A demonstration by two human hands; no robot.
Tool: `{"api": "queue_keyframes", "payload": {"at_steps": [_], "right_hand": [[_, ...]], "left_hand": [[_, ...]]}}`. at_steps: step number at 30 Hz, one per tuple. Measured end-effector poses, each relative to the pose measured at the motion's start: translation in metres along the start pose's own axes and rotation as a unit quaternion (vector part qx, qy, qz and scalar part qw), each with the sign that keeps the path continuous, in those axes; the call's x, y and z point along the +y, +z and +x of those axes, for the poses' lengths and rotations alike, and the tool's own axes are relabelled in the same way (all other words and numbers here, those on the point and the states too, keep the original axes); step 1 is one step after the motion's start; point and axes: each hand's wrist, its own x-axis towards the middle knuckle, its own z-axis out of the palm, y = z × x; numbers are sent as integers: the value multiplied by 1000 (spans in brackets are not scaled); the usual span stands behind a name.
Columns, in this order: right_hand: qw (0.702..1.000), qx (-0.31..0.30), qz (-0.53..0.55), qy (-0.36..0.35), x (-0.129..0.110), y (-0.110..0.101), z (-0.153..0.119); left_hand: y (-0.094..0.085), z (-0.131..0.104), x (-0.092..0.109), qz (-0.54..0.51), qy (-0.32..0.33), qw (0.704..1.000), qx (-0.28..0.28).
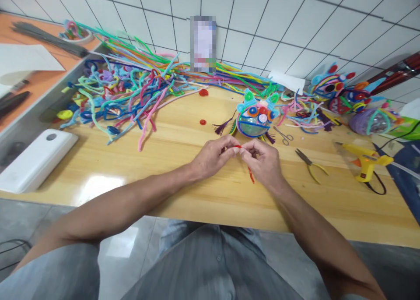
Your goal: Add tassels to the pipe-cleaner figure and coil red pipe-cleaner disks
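My left hand (216,154) and my right hand (261,160) meet over the middle of the wooden table, fingertips pinched close together. Between them they hold a red pipe cleaner (251,174); a short bit shows between the fingertips and a loose end hangs below my right hand. Just beyond my hands stands a colourful animal-face figure (255,115) with a clear round body, green ears and tassels. Two small red coils, one larger (203,92) and one smaller (202,122), lie to its left.
Loose pipe cleaners (121,94) pile up at the back left. A white box-like device (37,160) lies at the left. To the right are scissors (285,136), pliers (310,163), a yellow glue gun (366,160) and more figures (331,87). A phone (203,44) stands against the tiles.
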Motion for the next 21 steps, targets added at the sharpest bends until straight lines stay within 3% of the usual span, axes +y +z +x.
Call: {"api": "queue_keyframes", "payload": {"at_steps": [4,7,11,17,21], "right_hand": [[1000,-27,-7,-12,6,-4,1],[999,-31,23,3,7,-3,1],[999,-15,48,16,6,0,0],[999,12,39,-7,4,7,-2],[999,26,7,-40,2,5,-2]], "left_hand": [[-10,4,1,140,96,985,-9],[-9,3,1,165,101,981,20],[-5,0,3,104,46,992,44],[4,-2,-3,-81,-32,995,53],[4,-1,-4,-115,-57,992,11]]}}
